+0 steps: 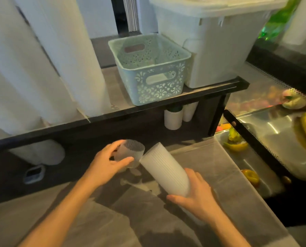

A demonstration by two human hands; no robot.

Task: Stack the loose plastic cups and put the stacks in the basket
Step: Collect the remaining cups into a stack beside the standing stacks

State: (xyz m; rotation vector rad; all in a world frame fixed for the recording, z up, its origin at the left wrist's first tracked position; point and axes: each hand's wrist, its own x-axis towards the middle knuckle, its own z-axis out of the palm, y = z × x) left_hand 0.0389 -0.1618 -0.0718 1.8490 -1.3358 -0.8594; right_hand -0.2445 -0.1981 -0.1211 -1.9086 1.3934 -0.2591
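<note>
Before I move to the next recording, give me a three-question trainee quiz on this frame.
1. True or false: the basket already holds cup stacks.
2. Which hand holds the long cup stack? A) left B) right
3. Fill in: the left hand grips a short ribbed ____.

Key: 1 false, nothing shows inside it. 2 B, the right hand. 3 cup.
</note>
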